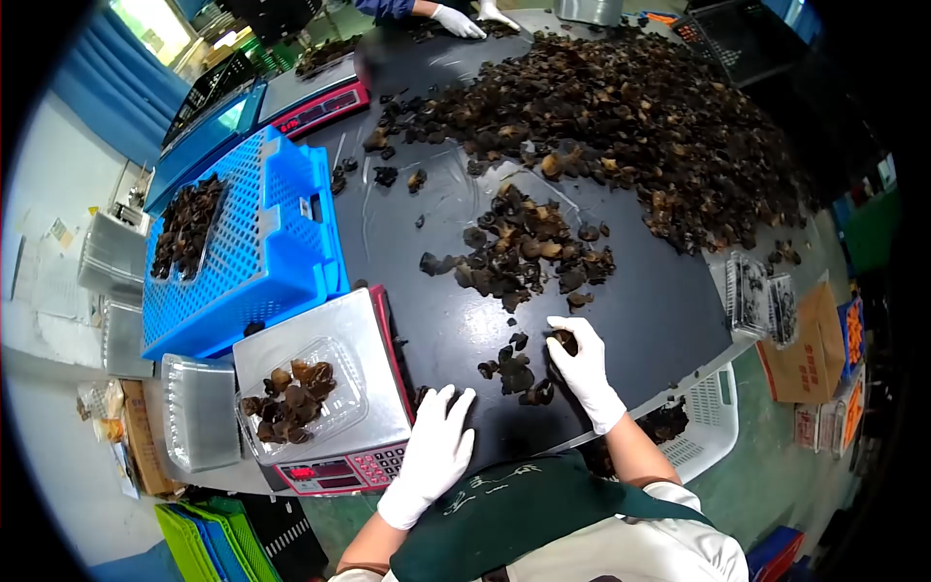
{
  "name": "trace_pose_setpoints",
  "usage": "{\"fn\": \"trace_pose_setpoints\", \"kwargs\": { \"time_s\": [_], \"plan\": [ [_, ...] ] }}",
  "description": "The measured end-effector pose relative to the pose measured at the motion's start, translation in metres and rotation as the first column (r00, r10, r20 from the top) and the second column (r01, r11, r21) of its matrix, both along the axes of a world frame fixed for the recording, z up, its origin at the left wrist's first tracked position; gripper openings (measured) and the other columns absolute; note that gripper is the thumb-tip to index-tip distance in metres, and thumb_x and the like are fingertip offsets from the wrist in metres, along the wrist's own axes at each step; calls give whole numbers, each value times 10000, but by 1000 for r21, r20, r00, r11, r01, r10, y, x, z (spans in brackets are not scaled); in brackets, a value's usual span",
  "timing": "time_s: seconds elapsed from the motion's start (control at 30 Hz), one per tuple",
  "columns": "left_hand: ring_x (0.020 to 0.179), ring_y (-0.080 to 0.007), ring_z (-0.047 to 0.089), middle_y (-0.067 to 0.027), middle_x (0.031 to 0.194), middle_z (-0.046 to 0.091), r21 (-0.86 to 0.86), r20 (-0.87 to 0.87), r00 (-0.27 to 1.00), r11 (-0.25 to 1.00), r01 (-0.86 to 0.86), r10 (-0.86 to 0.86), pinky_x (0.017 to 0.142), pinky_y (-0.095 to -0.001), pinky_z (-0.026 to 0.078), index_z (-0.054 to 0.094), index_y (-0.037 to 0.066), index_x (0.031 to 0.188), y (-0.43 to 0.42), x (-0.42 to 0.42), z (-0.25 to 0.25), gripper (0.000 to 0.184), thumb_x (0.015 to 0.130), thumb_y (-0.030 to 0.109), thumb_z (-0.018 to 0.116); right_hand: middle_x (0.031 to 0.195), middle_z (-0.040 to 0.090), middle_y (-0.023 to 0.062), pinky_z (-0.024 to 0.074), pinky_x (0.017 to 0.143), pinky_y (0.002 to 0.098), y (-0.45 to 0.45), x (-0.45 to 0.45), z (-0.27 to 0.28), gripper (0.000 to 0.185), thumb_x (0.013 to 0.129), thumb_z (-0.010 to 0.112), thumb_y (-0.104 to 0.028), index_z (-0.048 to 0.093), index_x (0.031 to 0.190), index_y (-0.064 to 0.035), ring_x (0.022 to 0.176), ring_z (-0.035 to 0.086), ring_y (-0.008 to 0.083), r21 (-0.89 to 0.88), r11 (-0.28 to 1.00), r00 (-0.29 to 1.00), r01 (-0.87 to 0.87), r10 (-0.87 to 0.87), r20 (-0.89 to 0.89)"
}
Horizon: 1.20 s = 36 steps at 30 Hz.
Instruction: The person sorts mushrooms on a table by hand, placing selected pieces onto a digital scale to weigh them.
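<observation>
Basically, use the near scale as datum. Right hand sits well right of it, low over the bench. Right grip is narrow: thumb and fingers curled around a brown wood ear piece, as far as I can tell. Piece is half hidden, so can't read its long axis. Clear plastic tray with wood ears in it is on the scale, leftward of the right grip, across the small cluster. That cluster lies between scale and right hand, right hand nearer. Left hand is palm down just by the scale's right edge, fingers loosely spread, nothing visible in its grip; contact with the scale unclear. So left is the closer one to the tray, right has the piece. Looser pile is right of the scale and farther out than the cluster; blue crate just beyond the scale.
</observation>
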<state>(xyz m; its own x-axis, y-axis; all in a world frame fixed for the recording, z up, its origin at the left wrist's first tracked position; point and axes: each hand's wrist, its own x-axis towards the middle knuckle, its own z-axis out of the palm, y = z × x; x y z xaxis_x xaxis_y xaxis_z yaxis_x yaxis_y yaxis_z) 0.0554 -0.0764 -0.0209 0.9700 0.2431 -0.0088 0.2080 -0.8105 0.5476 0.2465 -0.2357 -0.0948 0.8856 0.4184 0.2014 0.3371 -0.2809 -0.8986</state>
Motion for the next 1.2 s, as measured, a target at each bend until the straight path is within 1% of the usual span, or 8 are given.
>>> {"fn": "trace_pose_setpoints", "kwargs": {
  "time_s": [0.1,0.17,0.33,0.53,0.63,0.77,0.97,1.2],
  "plan": [
    [1214,-496,429,-244,1246,538,500,-247,969,856,131,-4,1092,-568,255,553,-1,1235,-5,13,-40,429,838,162,543,935,623,93,506,783,304,1,2,-5,245,782,668,-30,661,1025,-66,852,627,231,-124,986,990,-112,122,71],
    [1206,-495,448,-237,1226,555,561,-359,932,810,171,52,1095,-586,234,607,19,1132,0,20,-63,318,855,144,514,1075,591,115,480,862,384,15,-6,-9,309,821,655,-226,632,1113,-131,988,578,296,-225,947,973,-231,227,-44],
    [962,-367,586,-150,948,589,564,-484,871,791,238,82,1024,-567,323,620,76,952,12,32,-74,148,845,140,539,1174,530,99,397,887,433,50,-37,-15,537,734,722,-424,594,1188,-167,1115,455,323,-655,732,809,-188,493,319],
    [812,-280,611,-122,896,565,381,-346,935,900,214,-75,640,-387,509,579,86,979,9,31,-65,190,790,100,561,830,605,52,539,680,378,43,-11,-36,189,779,659,-200,664,962,-152,798,622,246,-499,785,825,-367,523,216],
    [810,-289,574,-127,892,531,62,-47,960,958,280,-277,684,-378,500,580,81,966,-9,28,-54,214,754,52,573,919,678,80,530,758,311,22,9,-23,164,803,668,-120,695,963,-98,830,660,193,-8,960,941,-279,272,-200],
    [826,-298,541,-134,964,533,-75,-59,917,918,390,-395,735,-393,478,599,83,1164,-30,21,-53,441,766,234,712,921,696,83,519,750,272,-16,16,-18,172,794,703,-63,699,966,-59,817,664,150,150,988,922,32,29,-387],
    [827,-240,550,-54,1020,571,72,-18,817,815,576,-576,694,-360,483,623,136,996,-37,9,-94,286,785,315,694,844,651,59,515,660,330,-39,-22,-21,227,723,728,-96,676,943,-113,748,624,247,-214,976,929,-38,113,353],
    [669,-233,576,-49,778,577,10,70,907,909,417,-416,562,-332,493,586,107,781,-36,-4,-101,121,787,175,687,1116,554,16,391,822,403,-30,-62,-17,562,707,732,-419,607,1217,-218,944,489,239,-565,807,788,-171,457,413]
  ]
}}
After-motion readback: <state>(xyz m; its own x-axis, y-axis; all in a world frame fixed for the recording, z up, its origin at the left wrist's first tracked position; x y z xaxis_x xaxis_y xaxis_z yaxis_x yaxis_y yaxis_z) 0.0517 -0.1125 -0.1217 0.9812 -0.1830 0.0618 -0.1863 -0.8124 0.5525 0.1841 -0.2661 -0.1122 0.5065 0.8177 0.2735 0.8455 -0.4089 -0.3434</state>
